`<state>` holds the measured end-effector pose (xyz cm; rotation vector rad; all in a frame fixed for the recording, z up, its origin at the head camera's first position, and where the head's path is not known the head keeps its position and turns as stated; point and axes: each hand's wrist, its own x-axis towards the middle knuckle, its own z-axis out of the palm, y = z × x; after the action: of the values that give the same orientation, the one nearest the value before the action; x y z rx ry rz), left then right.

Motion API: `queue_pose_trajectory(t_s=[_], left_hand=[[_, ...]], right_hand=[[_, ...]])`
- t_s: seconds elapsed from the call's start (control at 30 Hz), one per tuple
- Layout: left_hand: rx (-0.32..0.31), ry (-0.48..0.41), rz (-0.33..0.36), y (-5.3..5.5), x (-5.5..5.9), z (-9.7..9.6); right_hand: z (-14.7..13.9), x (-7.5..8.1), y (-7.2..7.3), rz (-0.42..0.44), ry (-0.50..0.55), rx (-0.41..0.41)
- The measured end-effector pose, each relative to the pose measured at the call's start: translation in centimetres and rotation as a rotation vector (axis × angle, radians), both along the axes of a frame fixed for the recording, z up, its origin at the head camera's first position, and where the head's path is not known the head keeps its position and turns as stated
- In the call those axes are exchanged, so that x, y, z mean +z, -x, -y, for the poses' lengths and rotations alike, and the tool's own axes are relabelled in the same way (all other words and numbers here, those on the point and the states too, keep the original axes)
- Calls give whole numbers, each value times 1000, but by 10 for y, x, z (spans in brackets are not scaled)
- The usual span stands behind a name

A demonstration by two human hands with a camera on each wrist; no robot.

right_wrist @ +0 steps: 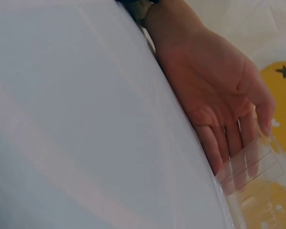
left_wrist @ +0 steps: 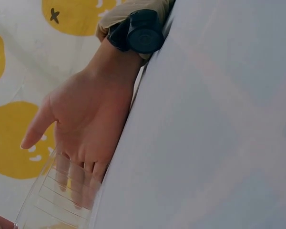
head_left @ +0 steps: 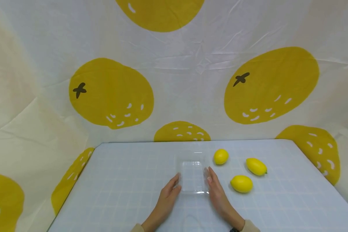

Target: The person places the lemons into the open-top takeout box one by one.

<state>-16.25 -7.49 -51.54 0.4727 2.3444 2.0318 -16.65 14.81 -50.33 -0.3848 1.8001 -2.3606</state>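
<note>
A clear plastic box (head_left: 194, 192) stands on the table between both hands. At its left wall is my left hand (head_left: 169, 195), fingers straight along the outside; the left wrist view shows those fingers through the clear wall (left_wrist: 50, 200), with the thumb raised away from the rim. My right hand (head_left: 218, 196) lies along the opposite wall. Its fingers (right_wrist: 233, 157) extend nearly straight behind the plastic in the right wrist view, and the thumb tip comes down at the upper edge. Three yellow lemons sit right of the box: a far one (head_left: 221, 156), a near one (head_left: 241, 184) and a rightmost one (head_left: 256, 166).
The table (head_left: 127, 170) wears a pale blue checked cloth. Behind it and along both sides hangs a white curtain (head_left: 188, 93) printed with large yellow fruit. A dark wrist device (left_wrist: 145, 33) is strapped at the left sleeve.
</note>
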Motion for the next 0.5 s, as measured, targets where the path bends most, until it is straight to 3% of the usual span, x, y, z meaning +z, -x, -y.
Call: queue_pose_trajectory(t_s=[0.5], left_hand=[[-26, 42, 34, 0, 1, 0]], right_hand=[[2, 3, 0, 37, -27, -52]])
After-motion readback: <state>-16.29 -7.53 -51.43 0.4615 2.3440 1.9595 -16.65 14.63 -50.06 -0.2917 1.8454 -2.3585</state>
